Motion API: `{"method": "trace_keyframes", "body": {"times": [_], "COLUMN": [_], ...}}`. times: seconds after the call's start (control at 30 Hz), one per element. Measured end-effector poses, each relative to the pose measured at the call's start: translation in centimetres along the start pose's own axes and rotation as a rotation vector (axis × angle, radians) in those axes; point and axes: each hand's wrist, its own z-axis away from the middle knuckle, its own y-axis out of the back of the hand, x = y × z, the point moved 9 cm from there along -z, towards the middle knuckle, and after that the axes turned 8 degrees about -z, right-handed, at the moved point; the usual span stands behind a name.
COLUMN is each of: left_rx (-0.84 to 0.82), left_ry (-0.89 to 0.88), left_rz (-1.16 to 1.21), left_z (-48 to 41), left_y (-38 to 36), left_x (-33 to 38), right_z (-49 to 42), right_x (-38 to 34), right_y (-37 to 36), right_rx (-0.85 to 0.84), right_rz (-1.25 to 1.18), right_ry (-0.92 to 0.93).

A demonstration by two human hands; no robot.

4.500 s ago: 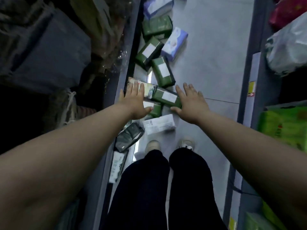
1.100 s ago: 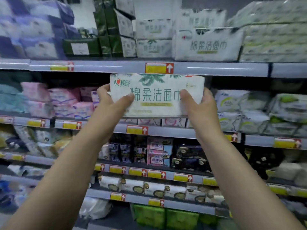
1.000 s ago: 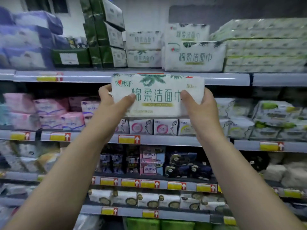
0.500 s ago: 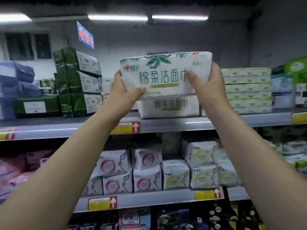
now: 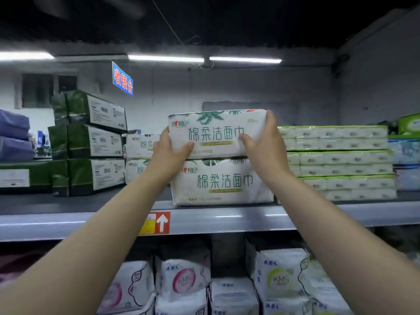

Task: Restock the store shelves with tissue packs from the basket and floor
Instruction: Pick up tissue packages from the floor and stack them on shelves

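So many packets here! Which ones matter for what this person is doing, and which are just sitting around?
In the job:
- white pack, gripped by the left hand and right hand
- matching pack under it
- top shelf

Just sitting there:
- dark green packs
- green-edged bundles
- blue sign
- pad packets on the shelf below

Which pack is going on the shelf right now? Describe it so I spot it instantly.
On the top shelf, between the dark green packs and the lime-edged stacks, stands a front pile of two white packs. It is the upper pack, the only one gripped by left hand and right hand.
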Motion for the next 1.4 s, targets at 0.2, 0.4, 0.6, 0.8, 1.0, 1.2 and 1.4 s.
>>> {"method": "trace_keyframes", "body": {"times": [0.2,0.4,0.6,0.8,1.0,1.2,1.4], "left_rx": [0.029,0.056,-0.070,-0.193,-0.234,-0.354,-0.475], "left_ry": [0.044,0.016,-0.014,-0.087,-0.210,-0.150,0.134], "left_rz": [-0.079,-0.148,-0.176,-0.377,-0.611,-1.101,-1.250], "left_z": [-1.7,-2.5,-0.9,2.9,9.8,18.5,29.6], "left_y": [-1.0,-1.6,-1.7,-0.1,2.4,7.8,15.4], "left_x": [-1.0,-0.7,0.1,0.5,-0.3,-8.5,-19.2], "right_z": [0.2,0.0,0.8,5.5,13.0,24.2,37.0], "right_x": [0.9,1.4,0.9,-1.3,-4.9,-6.1,-7.5], "right_y": [-3.0,-3.3,-3.3,-4.6,-6.4,-12.5,-19.9], "right_rx": [-0.069,-0.032,-0.047,-0.155,-0.356,-0.720,-1.000], "right_rz": [0.317,0.409,0.442,0.389,0.448,0.524,0.457], "right_ry": [0.096,0.083,0.063,0.103,0.264,0.314,0.295]}}
